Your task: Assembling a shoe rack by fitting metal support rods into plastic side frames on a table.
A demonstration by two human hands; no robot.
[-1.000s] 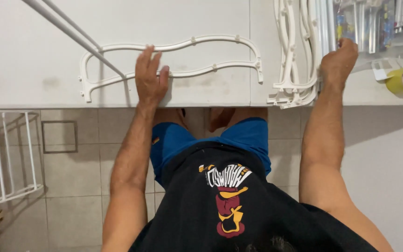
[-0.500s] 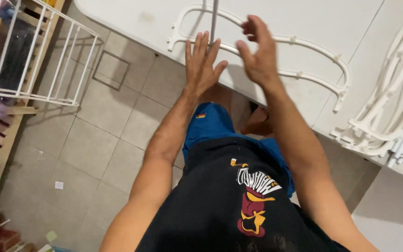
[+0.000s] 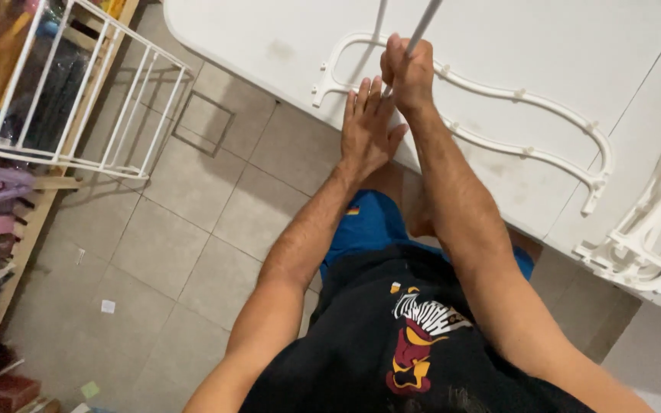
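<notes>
A white wire rack (image 3: 78, 99) stands over the tiled floor, well to the left of the white counter (image 3: 545, 61). The left hand (image 3: 367, 130) lies flat with its grip released, fingers spread on the counter edge, touching the wavy white plastic frame (image 3: 499, 115) that lies on the counter. Just right of it, the right hand (image 3: 409, 73) has its grip clenched around a thin white rod (image 3: 424, 23) rising above the frame.

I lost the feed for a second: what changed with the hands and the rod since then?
The right hand left the stacked frames and closed around the thin white rod. The left hand slid off the wavy white frame and lies open beside the rod. The frame stayed flat on the white table.
</notes>
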